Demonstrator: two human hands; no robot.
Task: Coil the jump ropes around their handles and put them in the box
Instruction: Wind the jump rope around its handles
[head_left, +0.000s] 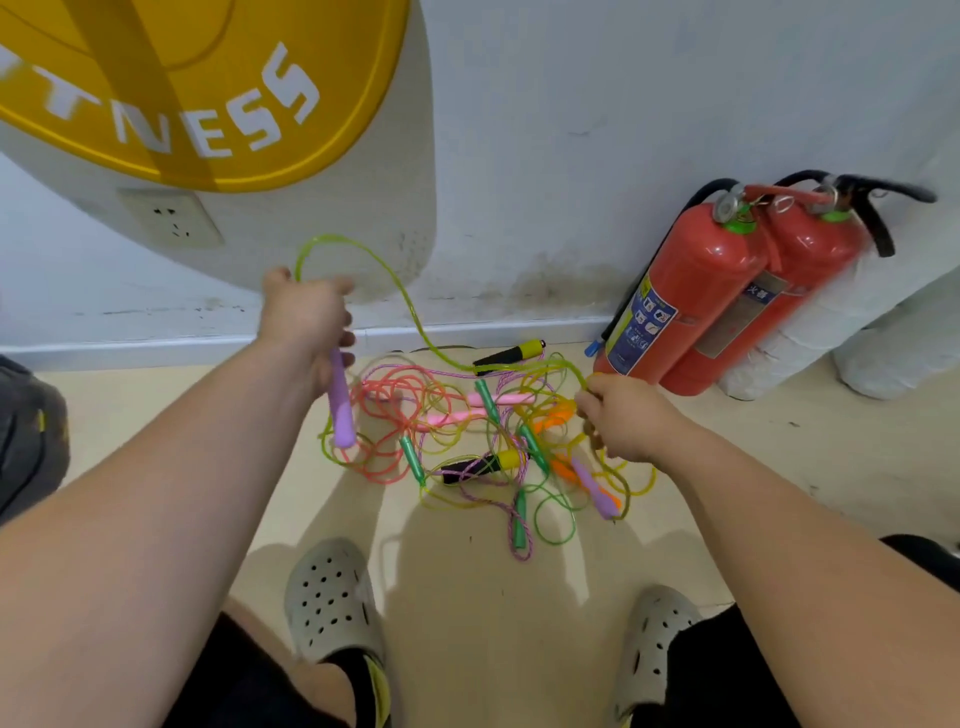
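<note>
Jump ropes (483, 441): tangled pile on the floor (467, 597) by the wall, between both hands, box not in view. L hand (304, 314) has its fingers wrapped round the top of a purple handle (342, 408), long axis near vertical, free end hanging down at the pile's left edge. Its yellow-green cord (415, 322) loops up from the L hand, then drops across to the R hand (626, 418), whose fingers are curled and look pinched on the cord at the pile's right edge. The mate purple handle (592, 488) lies on the floor just on the near side of the R hand, axis diagonal, so R is much closer than L. Next imo: free that end from the pile before winding. Handle count, approx: 2 purple, 4 green, 2 pink, 2 orange, 2 black/yellow, i.e. 12 handles, prob 6 ropes; the tangle hides some. Also 2 fire extinguishers (691, 291) against the wall on the right.
</note>
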